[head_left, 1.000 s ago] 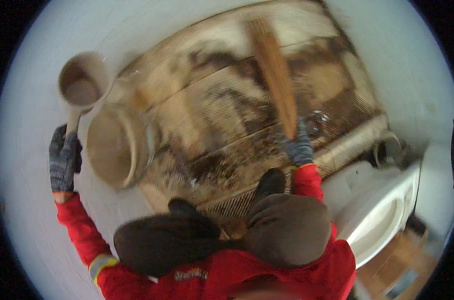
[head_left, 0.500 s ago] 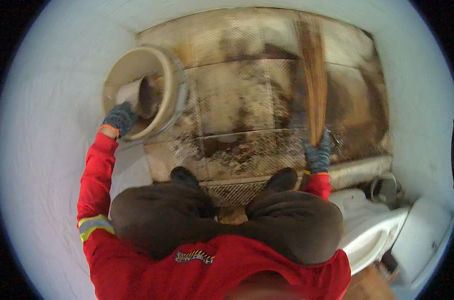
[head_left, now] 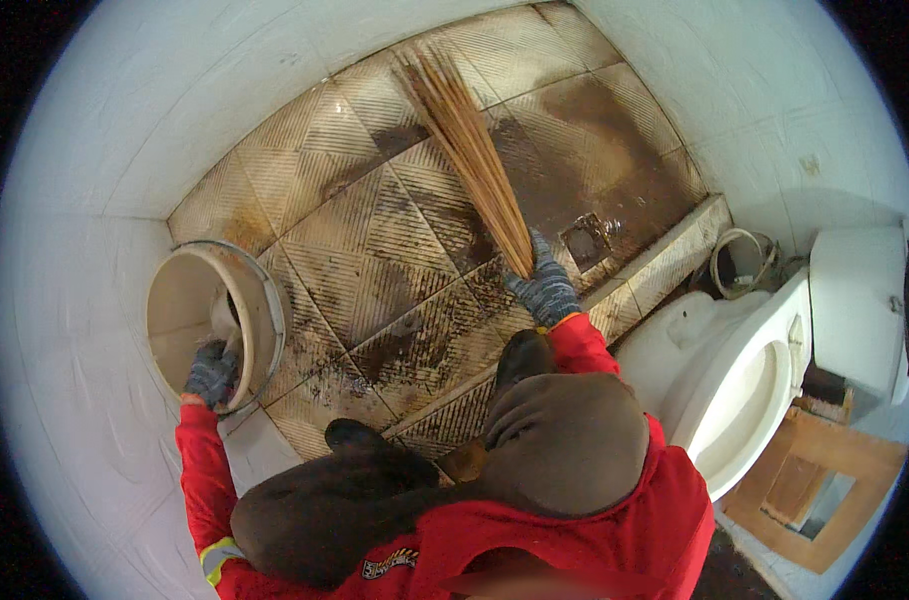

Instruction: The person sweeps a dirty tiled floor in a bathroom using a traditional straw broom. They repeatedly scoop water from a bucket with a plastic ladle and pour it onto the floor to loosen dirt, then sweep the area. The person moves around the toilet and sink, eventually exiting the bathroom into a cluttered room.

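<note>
In my gloved right hand (head_left: 544, 285), closed round its bound end, is a brown stick broom (head_left: 466, 150). Its bristles fan out away from me over the stained, ribbed floor tiles (head_left: 344, 240). My left hand (head_left: 212, 372), in a grey glove, reaches over the near rim of a beige bucket (head_left: 269, 330) at the left. It grips a pale dipper (head_left: 224, 318) inside the bucket. The dipper's lower part and the bucket's contents are partly hidden.
A white toilet bowl (head_left: 744, 420) with its cistern (head_left: 856, 305) stands at the right. A small bucket (head_left: 744, 262) sits beyond it, behind a low tiled kerb (head_left: 664, 245). A drain (head_left: 586, 240) lies beside the broom. A wooden frame (head_left: 824, 480) lies near the toilet.
The view has turned, shifting the room within it. Relative to my body, the broom has swung leftward in my right hand. My left hand keeps hold of the dipper inside the bucket.
</note>
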### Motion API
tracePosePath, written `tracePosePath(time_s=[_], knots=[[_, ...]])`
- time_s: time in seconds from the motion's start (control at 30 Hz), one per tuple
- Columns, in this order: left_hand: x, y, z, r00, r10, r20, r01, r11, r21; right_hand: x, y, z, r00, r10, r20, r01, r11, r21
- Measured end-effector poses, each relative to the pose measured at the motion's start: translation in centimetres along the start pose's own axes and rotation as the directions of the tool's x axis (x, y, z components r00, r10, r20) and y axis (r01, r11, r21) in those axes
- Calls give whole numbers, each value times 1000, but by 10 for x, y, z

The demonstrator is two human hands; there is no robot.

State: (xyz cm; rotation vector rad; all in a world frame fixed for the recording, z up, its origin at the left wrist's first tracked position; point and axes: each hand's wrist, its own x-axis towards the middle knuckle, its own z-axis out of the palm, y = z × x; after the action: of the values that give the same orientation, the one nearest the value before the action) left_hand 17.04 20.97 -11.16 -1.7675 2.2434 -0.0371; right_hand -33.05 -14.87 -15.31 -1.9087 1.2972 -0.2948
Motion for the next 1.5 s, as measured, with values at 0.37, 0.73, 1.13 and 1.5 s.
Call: tracePosePath(time_s=[0.37,0.73,1.13,1.5], knots=[[-42,30,-189,490,-871,34,521,261,-812,4,18,-6,996,-11,-91,22,993,117],[206,-24,-225,715,-599,359,487,59,-872,3,18,-36,985,116,-127,-101,987,124],[612,74,-153,899,-433,65,398,746,-535,-17,24,-86,912,285,-294,-229,950,212],[646,145,-218,971,-101,-219,50,973,-226,-49,54,-94,802,386,-456,-291,919,266]])
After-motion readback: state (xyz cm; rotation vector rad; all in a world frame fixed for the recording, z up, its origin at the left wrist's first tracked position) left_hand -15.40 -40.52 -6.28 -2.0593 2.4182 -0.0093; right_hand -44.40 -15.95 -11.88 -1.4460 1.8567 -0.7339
